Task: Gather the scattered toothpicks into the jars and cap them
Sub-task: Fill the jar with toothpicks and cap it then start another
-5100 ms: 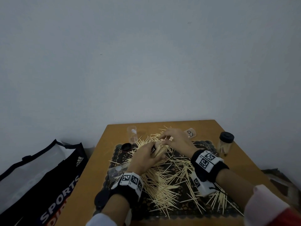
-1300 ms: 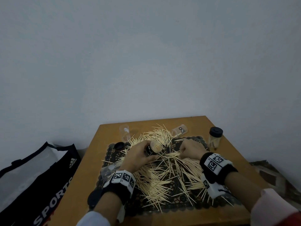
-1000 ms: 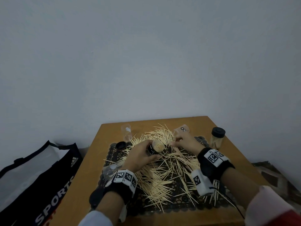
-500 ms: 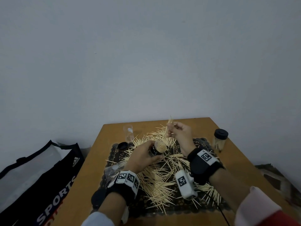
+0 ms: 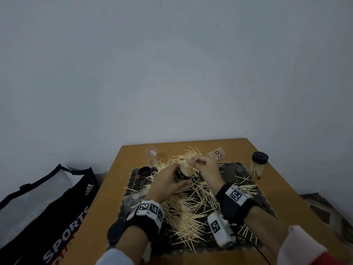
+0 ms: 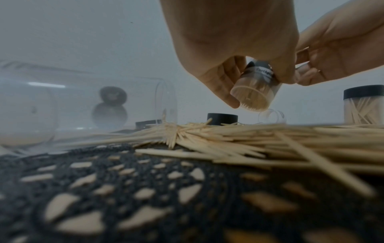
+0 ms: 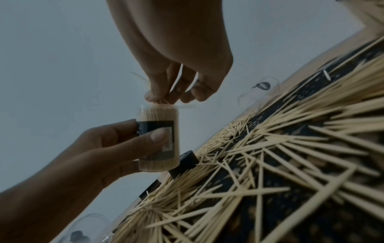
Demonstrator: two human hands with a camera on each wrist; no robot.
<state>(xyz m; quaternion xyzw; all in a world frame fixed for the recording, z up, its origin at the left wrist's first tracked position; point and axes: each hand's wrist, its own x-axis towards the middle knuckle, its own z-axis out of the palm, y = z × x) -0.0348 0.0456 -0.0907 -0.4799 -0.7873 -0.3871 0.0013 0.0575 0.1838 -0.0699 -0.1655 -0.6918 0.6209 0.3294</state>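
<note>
My left hand [image 5: 180, 175] grips a clear jar [image 5: 185, 171] with a black label, packed with toothpicks and held tilted above the mat. The left wrist view shows the jar [image 6: 254, 89] from below, the right wrist view from the side [image 7: 159, 136]. My right hand [image 5: 192, 162] pinches a few toothpicks [image 7: 178, 77] right at the jar's open mouth. Many loose toothpicks [image 5: 191, 207] lie scattered over the black lace mat [image 5: 229, 173]. A loose black cap [image 5: 144, 171] sits on the mat's back left corner.
A capped jar [image 5: 258, 166] holding toothpicks stands at the table's right. An empty clear jar [image 5: 151, 156] stands at the back left, another [image 5: 216, 154] lies at the back, a third [image 5: 131, 199] lies by my left wrist. A sports bag [image 5: 47, 207] sits left of the table.
My right hand picked toothpicks off the mat, lifted them and brought them down to the jar's mouth. My left hand has kept hold of the jar throughout.
</note>
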